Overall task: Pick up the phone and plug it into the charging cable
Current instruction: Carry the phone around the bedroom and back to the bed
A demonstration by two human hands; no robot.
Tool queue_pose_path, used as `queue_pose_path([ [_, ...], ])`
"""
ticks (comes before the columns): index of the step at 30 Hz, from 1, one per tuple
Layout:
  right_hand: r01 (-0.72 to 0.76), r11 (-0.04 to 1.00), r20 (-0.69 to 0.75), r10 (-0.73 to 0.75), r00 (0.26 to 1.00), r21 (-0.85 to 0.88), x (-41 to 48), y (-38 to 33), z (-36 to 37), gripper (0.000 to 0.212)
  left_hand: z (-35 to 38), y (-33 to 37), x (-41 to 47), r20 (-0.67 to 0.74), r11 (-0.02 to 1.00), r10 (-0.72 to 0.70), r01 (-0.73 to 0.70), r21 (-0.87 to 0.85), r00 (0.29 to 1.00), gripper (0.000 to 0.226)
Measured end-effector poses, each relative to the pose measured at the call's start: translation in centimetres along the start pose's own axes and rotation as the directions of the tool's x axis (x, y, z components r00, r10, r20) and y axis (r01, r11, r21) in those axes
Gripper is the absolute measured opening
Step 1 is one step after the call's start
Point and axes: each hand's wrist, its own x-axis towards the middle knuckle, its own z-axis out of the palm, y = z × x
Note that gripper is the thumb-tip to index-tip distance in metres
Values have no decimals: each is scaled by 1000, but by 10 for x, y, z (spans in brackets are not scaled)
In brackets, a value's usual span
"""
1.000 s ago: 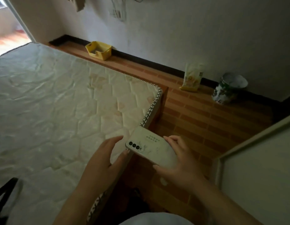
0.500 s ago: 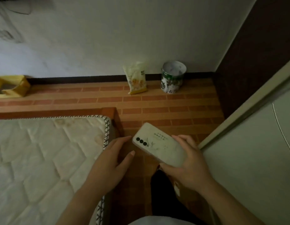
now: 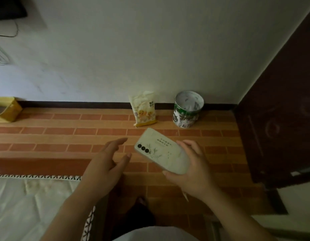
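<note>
The phone [image 3: 161, 151] has a pale green back with three black camera lenses and a leaf print. It is held back-up over the brick-patterned floor, camera end pointing up-left. My right hand [image 3: 192, 173] grips its lower end from below and the sides. My left hand [image 3: 107, 164] hovers just left of the phone, fingers spread, touching nothing. A thin dark cable [image 3: 10, 33] hangs on the wall at the top left; I cannot tell if it is the charging cable.
A mattress [image 3: 29, 202] fills the lower left. By the wall stand a snack bag [image 3: 144, 108], an open tin can [image 3: 187, 111] and a yellow box [image 3: 6, 110]. A dark wooden door [image 3: 281, 110] is on the right.
The view has swung right and up toward the wall. My left hand has drawn away from the phone's camera end and opened. My right hand keeps its grip on the phone.
</note>
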Motion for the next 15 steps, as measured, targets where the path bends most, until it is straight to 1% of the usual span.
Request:
queue_pose_path([
  [5, 93, 996, 60, -93, 994, -2, 115, -4, 25, 87, -18, -46, 94, -76, 999, -52, 53, 9, 996, 51],
  [8, 140, 990, 72, -141, 987, 22, 194, -10, 37, 86, -33, -69, 164, -96, 997, -71, 73, 10, 993, 55],
  [11, 153, 988, 67, -152, 986, -7, 273, -22, 42, 87, -65, -85, 238, -79, 996, -62, 67, 58, 995, 63],
  [15, 222, 975, 78, -221, 972, -2, 371, -41, 59, 84, -109, -108, 315, -127, 991, -84, 96, 90, 988, 64],
])
